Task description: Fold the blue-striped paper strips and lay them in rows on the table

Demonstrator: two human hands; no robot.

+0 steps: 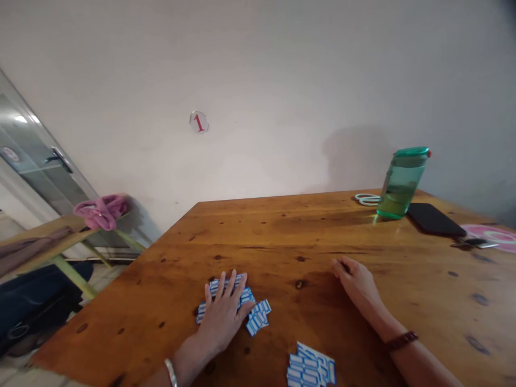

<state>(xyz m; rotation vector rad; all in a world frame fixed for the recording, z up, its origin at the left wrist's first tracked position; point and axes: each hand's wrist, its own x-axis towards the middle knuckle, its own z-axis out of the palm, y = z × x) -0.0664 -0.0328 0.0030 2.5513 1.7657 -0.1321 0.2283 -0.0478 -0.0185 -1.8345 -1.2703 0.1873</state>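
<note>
Blue-and-white cards [246, 295] lie out on the wooden tabletop [282, 236], and the left hand [221, 325] is right on top of them — palm down, fingers [231, 282] spread wide, pinching nothing. A smaller batch [258, 318] overlaps at odd angles just beside that thumb. Over to the near edge of the view, a second cluster [310, 366] sits apart, its cards layered one over another and partly cut off. And the right hand? The right hand [357, 282] rests well clear of every card, fingers curled inward; nothing shows in its grip. So the handling looks well under way: the cards are out and split between separate clusters, that much is done. What appears left is the untidy part — neither cluster forms a squared stack, and the cards beneath the palm are too covered to judge.
</note>
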